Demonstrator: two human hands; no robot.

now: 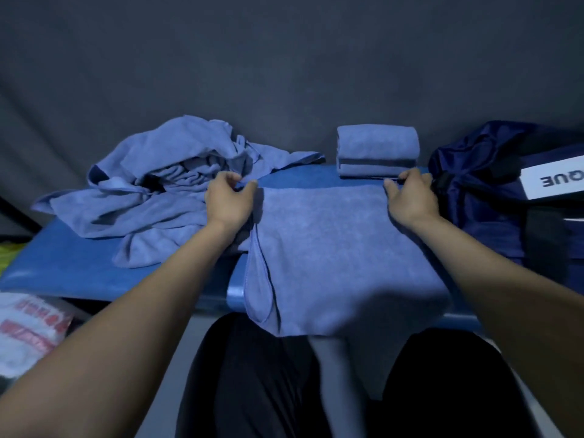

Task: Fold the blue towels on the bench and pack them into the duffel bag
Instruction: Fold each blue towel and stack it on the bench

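Note:
A blue towel (331,248) lies spread flat across the blue bench (72,270), its near end hanging over the front edge. My left hand (229,200) pinches its far left corner, and my right hand (409,196) pinches its far right corner. Behind the right hand sits a stack of folded blue towels (377,151). A heap of crumpled blue towels (164,188) lies on the left part of the bench. The dark navy duffel bag (483,191) stands at the right end, with a white label on it.
A white plastic bag with red print (28,330) lies on the floor at the lower left. My legs in dark trousers (252,380) are close to the bench front. A grey fabric wall (284,58) rises behind the bench.

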